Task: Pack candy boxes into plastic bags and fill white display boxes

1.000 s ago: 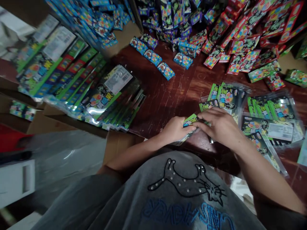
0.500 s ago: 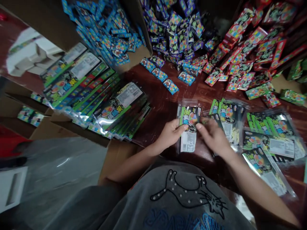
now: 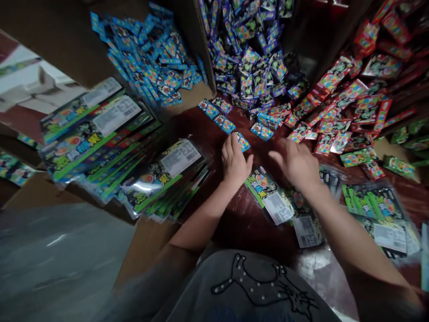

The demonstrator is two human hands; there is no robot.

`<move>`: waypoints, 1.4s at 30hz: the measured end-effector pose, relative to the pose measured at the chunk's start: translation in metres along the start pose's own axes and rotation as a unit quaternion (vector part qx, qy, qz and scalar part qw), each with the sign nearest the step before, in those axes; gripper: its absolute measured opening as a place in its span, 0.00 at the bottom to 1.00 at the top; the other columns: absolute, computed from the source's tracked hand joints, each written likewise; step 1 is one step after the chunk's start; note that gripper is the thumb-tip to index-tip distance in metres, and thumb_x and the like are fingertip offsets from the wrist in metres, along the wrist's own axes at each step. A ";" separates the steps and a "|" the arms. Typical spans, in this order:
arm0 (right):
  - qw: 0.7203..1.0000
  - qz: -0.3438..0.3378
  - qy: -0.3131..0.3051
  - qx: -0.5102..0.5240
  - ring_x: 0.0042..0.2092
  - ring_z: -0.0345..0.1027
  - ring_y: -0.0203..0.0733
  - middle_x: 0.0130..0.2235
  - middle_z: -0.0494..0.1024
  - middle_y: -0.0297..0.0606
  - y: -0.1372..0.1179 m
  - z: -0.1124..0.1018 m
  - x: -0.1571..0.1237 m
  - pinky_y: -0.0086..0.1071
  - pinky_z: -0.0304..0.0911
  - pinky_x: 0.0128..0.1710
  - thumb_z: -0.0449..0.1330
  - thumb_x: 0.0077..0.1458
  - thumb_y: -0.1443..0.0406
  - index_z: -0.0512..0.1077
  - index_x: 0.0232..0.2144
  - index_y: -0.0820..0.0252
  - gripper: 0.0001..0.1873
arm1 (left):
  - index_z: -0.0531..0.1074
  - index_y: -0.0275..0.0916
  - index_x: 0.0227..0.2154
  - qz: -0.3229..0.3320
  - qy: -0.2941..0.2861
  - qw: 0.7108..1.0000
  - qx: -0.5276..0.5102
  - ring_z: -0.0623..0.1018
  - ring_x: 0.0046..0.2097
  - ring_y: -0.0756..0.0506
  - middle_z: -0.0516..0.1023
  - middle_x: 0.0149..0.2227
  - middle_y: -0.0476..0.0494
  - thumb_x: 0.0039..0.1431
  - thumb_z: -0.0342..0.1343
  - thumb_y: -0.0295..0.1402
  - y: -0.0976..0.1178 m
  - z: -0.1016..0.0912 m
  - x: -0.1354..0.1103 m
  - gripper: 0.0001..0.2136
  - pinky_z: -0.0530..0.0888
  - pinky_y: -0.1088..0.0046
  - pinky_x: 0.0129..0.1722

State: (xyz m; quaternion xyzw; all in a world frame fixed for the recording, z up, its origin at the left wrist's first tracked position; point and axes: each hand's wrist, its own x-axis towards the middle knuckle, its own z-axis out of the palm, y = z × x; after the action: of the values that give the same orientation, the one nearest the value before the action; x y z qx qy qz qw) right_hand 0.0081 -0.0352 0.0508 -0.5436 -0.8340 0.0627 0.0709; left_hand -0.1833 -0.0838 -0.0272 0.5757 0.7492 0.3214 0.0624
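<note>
My left hand (image 3: pixel 235 162) reaches forward with its fingers stretched out and its thumb apart, at a small blue candy box (image 3: pixel 242 142) on the dark red table. Its fingertips cover part of that box; whether they press on it I cannot tell. My right hand (image 3: pixel 298 164) is slightly blurred, with the thumb spread from the fingers and nothing visible in it. Below and between both hands lies a black and green printed pouch (image 3: pixel 270 197) with a white label. Another pouch (image 3: pixel 306 230) lies partly under my right forearm.
Blue boxes (image 3: pixel 150 56), purple boxes (image 3: pixel 254 76) and red boxes (image 3: pixel 351 103) are heaped at the back, with cardboard walls between. Filled pouches (image 3: pixel 100 129) are stacked at the left. More pouches (image 3: pixel 385 214) lie at the right, near several green boxes (image 3: pixel 400 166).
Both hands have let go of the pouch they held and moved forward, the left to the blue box, the right toward the red boxes. The pouch now lies tilted on the table.
</note>
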 end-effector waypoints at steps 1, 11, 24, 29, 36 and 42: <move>1.000 -0.016 0.013 -0.010 0.62 0.73 0.67 0.62 0.79 0.63 0.001 -0.003 0.030 0.54 0.72 0.57 0.55 0.74 0.50 0.69 0.66 0.65 0.30 | 0.50 0.26 0.76 -0.023 -0.008 1.000 0.019 0.61 0.78 0.25 0.59 0.76 0.17 0.66 0.63 0.32 0.000 0.003 0.011 0.42 0.61 0.42 0.77; 0.999 0.005 -0.021 -0.033 0.63 0.71 0.66 0.64 0.76 0.62 -0.013 0.006 0.162 0.55 0.73 0.57 0.65 0.66 0.54 0.69 0.64 0.66 0.31 | 0.68 0.33 0.69 -0.071 -0.090 0.990 0.087 0.74 0.64 0.24 0.72 0.65 0.25 0.56 0.72 0.41 0.000 0.004 0.030 0.40 0.74 0.41 0.65; 0.990 -0.063 0.073 0.101 0.56 0.77 0.58 0.58 0.82 0.51 0.054 -0.058 0.071 0.49 0.72 0.56 0.53 0.73 0.56 0.67 0.70 0.62 0.29 | 0.56 0.46 0.74 0.114 -0.115 0.976 -0.143 0.69 0.70 0.33 0.61 0.65 0.36 0.50 0.71 0.28 0.030 -0.020 0.005 0.49 0.71 0.50 0.73; 0.981 0.074 -0.109 0.145 0.36 0.79 0.47 0.40 0.87 0.41 0.106 -0.087 -0.058 0.41 0.71 0.38 0.58 0.65 0.54 0.80 0.59 0.56 0.26 | 0.56 0.46 0.69 0.198 -0.205 0.908 -0.306 0.71 0.69 0.34 0.61 0.66 0.35 0.48 0.69 0.25 0.071 -0.011 -0.030 0.46 0.77 0.55 0.68; 0.955 0.138 -0.203 0.167 0.45 0.83 0.59 0.47 0.87 0.49 0.128 -0.050 -0.136 0.49 0.76 0.46 0.64 0.60 0.37 0.63 0.75 0.62 0.53 | 0.58 0.36 0.68 0.328 -0.378 0.860 -0.103 0.64 0.77 0.27 0.71 0.68 0.26 0.54 0.70 0.31 0.099 0.016 -0.068 0.40 0.48 0.34 0.80; 0.975 -0.049 -0.171 0.131 0.74 0.57 0.74 0.78 0.60 0.58 0.153 -0.015 -0.172 0.68 0.58 0.71 0.70 0.57 0.42 0.46 0.81 0.62 0.64 | 0.46 0.35 0.79 0.334 -0.376 0.864 0.014 0.51 0.81 0.23 0.58 0.78 0.23 0.50 0.78 0.42 0.109 -0.003 -0.056 0.61 0.37 0.32 0.79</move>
State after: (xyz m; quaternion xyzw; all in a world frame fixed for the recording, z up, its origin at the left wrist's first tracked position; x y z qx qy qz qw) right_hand 0.2171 -0.1305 0.0289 -0.4695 -0.8438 0.2600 0.0007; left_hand -0.0769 -0.1214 0.0202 0.8696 0.4361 0.0720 0.2202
